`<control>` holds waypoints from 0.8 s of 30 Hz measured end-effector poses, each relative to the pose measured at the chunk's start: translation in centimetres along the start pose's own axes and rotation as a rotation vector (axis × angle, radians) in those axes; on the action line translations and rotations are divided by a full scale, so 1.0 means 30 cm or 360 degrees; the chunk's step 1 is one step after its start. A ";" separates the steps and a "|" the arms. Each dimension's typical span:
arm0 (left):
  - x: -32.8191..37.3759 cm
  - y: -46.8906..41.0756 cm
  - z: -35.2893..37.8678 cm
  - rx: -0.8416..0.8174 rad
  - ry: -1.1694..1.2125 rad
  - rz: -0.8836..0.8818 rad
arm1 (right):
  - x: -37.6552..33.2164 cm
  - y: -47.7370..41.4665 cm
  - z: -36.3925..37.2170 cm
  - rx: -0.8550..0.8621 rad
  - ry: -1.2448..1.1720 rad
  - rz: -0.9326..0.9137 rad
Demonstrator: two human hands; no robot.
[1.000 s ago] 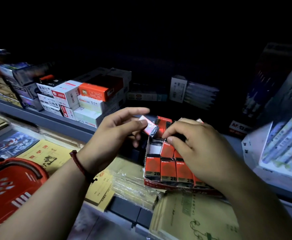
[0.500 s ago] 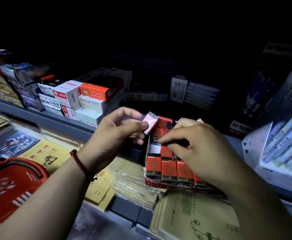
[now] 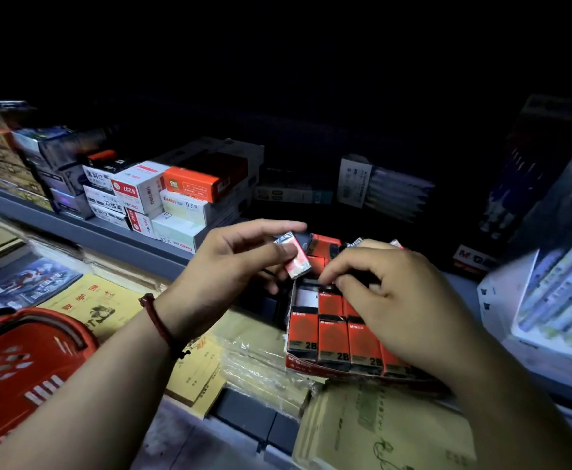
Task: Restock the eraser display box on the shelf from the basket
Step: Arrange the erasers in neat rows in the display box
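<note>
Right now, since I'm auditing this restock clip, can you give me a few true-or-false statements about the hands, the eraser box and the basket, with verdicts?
1. The left hand pinches a wrapped eraser. True.
2. The right hand reaches into the basket. False: it is over the display box.
3. The basket is blue. False: it is red.
4. Front-row erasers in the box read 2B. True.

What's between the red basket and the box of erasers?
Head view: yellow exercise books and a plastic-wrapped paper stack lie between the red basket and the eraser display box; the left arm crosses over them.
</note>
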State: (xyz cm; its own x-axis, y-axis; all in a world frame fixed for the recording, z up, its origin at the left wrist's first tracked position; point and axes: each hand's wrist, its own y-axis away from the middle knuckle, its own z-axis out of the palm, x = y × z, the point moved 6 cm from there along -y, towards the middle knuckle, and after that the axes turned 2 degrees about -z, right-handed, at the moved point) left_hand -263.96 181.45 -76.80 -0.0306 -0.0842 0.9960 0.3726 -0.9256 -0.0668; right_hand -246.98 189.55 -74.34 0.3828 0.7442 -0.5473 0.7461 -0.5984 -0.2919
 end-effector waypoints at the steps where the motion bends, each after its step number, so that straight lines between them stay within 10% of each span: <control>1: 0.003 0.001 0.001 -0.0007 -0.0026 0.0006 | 0.005 0.000 -0.001 0.0015 -0.0036 0.0015; 24: 0.040 0.003 0.044 -0.0140 -0.1200 0.0323 | 0.034 -0.002 -0.010 0.0092 -0.0259 0.0152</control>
State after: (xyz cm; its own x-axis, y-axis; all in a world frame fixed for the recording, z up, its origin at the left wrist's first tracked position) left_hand -262.73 181.74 -75.52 0.6796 -0.0110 0.7335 0.2277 -0.9473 -0.2252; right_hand -246.48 190.44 -74.63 0.3540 0.6282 -0.6928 0.6762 -0.6837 -0.2745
